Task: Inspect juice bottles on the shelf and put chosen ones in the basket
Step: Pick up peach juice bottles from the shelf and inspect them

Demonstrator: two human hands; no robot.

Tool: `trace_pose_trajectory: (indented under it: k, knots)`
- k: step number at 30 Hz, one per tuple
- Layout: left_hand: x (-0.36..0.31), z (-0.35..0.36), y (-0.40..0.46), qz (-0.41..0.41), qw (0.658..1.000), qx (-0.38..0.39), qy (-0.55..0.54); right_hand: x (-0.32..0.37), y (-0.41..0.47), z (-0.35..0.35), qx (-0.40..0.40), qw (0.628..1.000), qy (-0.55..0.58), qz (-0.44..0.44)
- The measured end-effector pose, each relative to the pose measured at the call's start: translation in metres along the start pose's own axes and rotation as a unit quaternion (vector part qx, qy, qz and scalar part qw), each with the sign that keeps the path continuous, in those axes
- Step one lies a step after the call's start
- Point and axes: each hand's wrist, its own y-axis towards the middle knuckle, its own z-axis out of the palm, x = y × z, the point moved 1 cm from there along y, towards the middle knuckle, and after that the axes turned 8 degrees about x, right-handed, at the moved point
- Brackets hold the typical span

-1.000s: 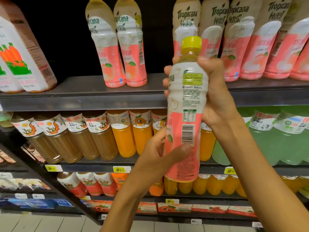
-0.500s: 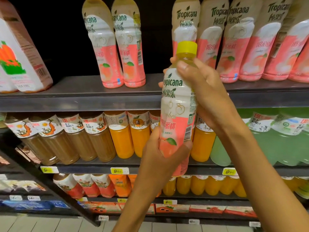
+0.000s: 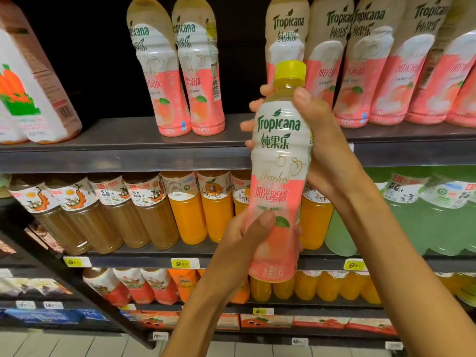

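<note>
A Tropicana peach juice bottle (image 3: 279, 161) with a yellow cap and a pink-and-white label is held upright in front of the shelves, its front label facing me. My right hand (image 3: 327, 148) grips its upper part, the thumb across the neck and the fingertips showing on the left side. My left hand (image 3: 247, 235) grips its lower part, the thumb lying on the pink label. More peach bottles of the same kind (image 3: 177, 73) stand on the top shelf (image 3: 123, 150). No basket is in view.
Brown and orange juice bottles (image 3: 188, 210) line the middle shelf, pale green ones (image 3: 412, 215) at its right. Cartons (image 3: 33, 81) stand at the top left. Lower shelves hold small orange bottles and flat packs. Yellow price tags (image 3: 185, 263) mark the shelf edges. Tiled floor lies below.
The bottle has been turned in both hands: a second ago its back with the barcode faced me, now the front with the brand name does. My right thumb has shifted onto the neck.
</note>
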Motion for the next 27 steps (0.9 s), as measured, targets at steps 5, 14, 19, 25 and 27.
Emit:
trace_pose_trajectory:
  k: [5,14,19,25,27]
  knots:
    - [-0.002,0.006,0.006,0.046,0.986,-0.103,0.119,0.005,0.000,0.001,-0.001,0.996,-0.087,-0.007]
    - [0.002,-0.006,0.003,-0.005,1.000,-0.015,0.023,-0.002,-0.001,0.003,-0.010,0.999,-0.031,0.016]
    - [0.008,-0.003,0.004,-0.009,1.000,0.015,-0.026,-0.008,0.000,0.006,-0.003,1.000,-0.001,0.025]
    - [0.004,0.003,0.006,0.035,0.985,-0.102,0.131,0.001,0.001,0.004,-0.025,0.997,-0.067,0.004]
    - [0.006,0.005,0.005,0.023,0.983,-0.101,0.151,-0.001,0.000,0.004,-0.034,0.997,-0.071,0.003]
